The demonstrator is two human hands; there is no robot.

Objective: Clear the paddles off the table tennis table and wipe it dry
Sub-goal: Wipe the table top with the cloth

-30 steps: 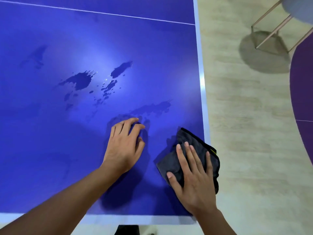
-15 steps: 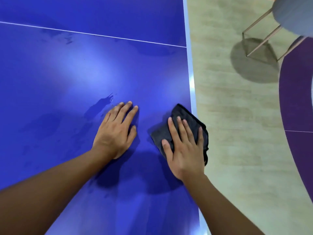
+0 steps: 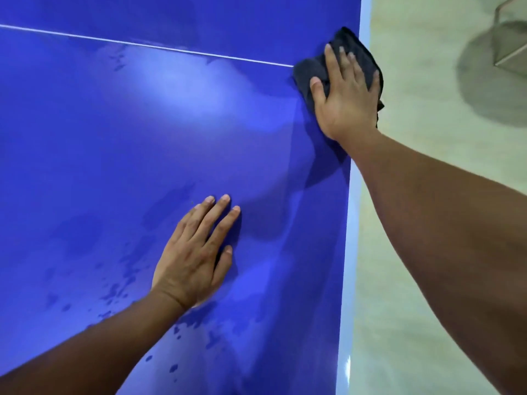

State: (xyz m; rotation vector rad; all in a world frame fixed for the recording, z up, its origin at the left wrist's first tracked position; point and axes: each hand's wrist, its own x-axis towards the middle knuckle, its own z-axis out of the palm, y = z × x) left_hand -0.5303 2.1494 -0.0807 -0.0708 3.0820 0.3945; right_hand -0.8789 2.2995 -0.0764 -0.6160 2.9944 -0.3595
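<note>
The blue table tennis table fills most of the view, with a thin white line across its far part. My right hand presses flat on a dark grey cloth at the table's right edge, where the white line ends. My left hand lies flat on the table nearer to me, fingers together, holding nothing. Small water droplets and damp smears lie left of and below my left hand. No paddle is in view.
The table's pale right edge strip runs from top to bottom. Beyond it is a beige floor. Thin metal legs of a seat and their shadow stand on the floor at the top right.
My right hand has slid the cloth away from me along the right edge, up to the white line. My left hand stayed flat on the table. The view shifted forward.
</note>
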